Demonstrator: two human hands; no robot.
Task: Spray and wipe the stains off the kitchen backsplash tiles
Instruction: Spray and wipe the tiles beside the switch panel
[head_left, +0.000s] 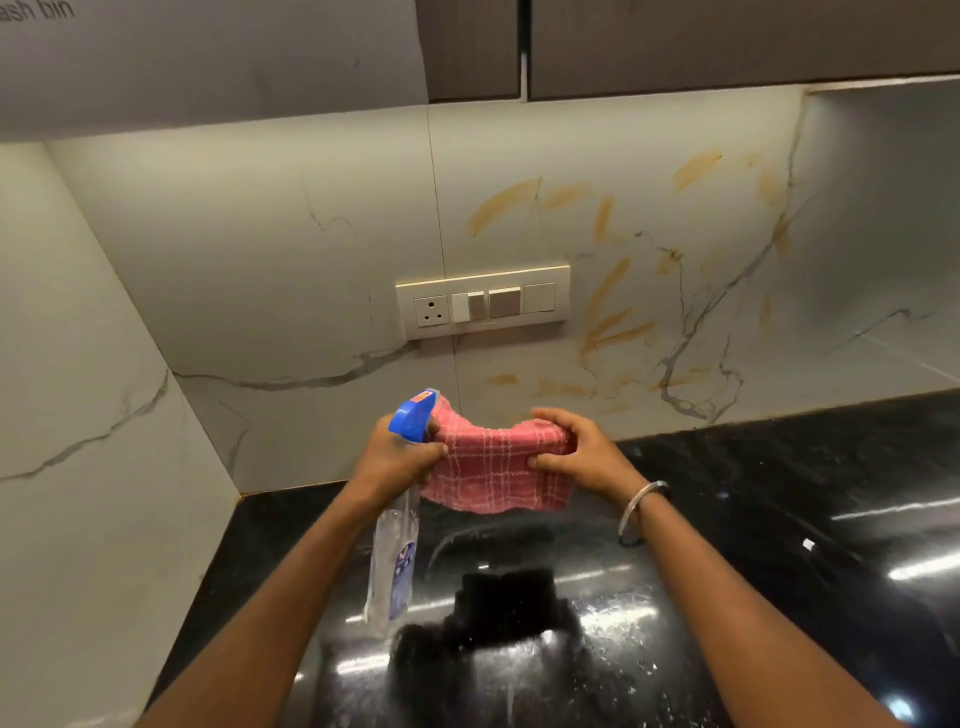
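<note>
Nearest my view, at the bottom of the frame, both forearms reach out over the glossy black table (779, 519), which shows pale streaks and specks. Just above centre, the pink checked cloth (498, 467) is stretched between the two hands. The right hand (576, 452), with a bangle (636, 506) on its wrist, pinches one edge between curled fingers (550, 415) and thumb. The left hand (397, 457) wraps round the neck of the spray bottle (395, 561) and pinches the other edge too, so the clear bottle hangs below it, blue head on top. The orange stains (608, 291) streak the backsplash tiles (311, 234) in the right half of the frame, from beside the switch plate (483, 301) out towards the right. I judge this to be readying the cloth, with no wiping begun. To do it well, I would fold the cloth into a flat pad in the right hand and let the left hand hold the bottle alone. I would aim the nozzle at the streaks, well away from the socket, then wipe from the upper smears downward so runs get caught. Dark cabinets (727, 41) close off the top of the frame.
</note>
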